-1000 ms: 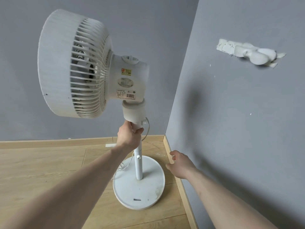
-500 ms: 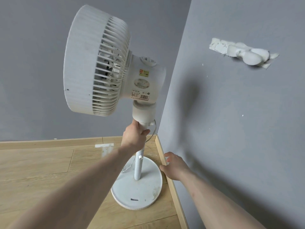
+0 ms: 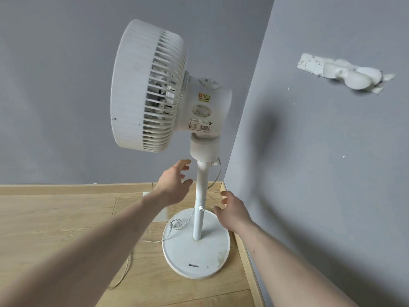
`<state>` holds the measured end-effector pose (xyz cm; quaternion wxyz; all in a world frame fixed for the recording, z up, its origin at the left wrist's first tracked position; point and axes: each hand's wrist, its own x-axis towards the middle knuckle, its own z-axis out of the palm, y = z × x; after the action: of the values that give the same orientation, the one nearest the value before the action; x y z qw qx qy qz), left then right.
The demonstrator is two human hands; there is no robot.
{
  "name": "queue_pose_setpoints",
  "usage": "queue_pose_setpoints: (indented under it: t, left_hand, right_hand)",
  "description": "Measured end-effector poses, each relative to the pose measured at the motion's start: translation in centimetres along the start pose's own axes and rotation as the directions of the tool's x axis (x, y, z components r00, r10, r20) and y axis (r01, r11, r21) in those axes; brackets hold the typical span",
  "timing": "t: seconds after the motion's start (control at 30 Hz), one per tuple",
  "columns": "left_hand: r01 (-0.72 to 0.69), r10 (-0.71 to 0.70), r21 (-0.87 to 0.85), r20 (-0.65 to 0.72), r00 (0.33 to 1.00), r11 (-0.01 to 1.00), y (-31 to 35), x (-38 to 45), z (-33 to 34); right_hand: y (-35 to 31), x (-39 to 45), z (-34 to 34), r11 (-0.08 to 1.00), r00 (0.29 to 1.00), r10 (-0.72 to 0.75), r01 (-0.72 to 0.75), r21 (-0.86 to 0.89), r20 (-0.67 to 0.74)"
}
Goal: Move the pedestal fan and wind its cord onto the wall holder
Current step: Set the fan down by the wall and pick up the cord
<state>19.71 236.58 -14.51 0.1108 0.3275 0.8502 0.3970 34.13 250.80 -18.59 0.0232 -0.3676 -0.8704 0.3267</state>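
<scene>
The white pedestal fan (image 3: 172,91) stands upright in the room's corner, its round base (image 3: 194,258) flat on the wooden floor. My left hand (image 3: 174,185) hovers open just left of the pole (image 3: 200,196), fingers spread, not touching it. My right hand (image 3: 232,209) is open to the right of the pole, above the base's edge. The thin white cord (image 3: 177,224) hangs down from the neck, loops on the base and trails left across the floor. The white wall holder (image 3: 349,73) sticks out of the grey right wall, high up and bare.
Two grey walls meet in the corner behind the fan. A wooden skirting board (image 3: 243,247) runs along both walls. The wooden floor (image 3: 55,218) extends to the left.
My left hand has let go of the pole below the fan's neck and opened. The fan now stands by itself near the corner. The right hand rose slightly.
</scene>
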Motion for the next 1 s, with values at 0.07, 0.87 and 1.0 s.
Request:
queue_pose_setpoints:
  t: [0.07,0.87,1.0]
  left_hand:
    - [0.002,-0.002,0.028,-0.007,1.000,1.000,-0.8,-0.4,-1.1]
    - [-0.009,-0.410,0.707,0.420,0.810,0.707,-7.4,-0.8,5.7]
    - [-0.026,-0.433,0.704,0.466,0.771,0.710,-9.6,0.8,9.0]
  right_hand:
    - [-0.7,0.1,0.2,0.998,1.000,0.004,-0.003,0.065,-0.025]
    - [-1.3,1.6,2.5,0.984,0.973,-0.134,0.153,0.092,-0.188]
    - [-1.5,2.1,2.5,0.965,0.956,-0.205,0.233,0.120,-0.210]
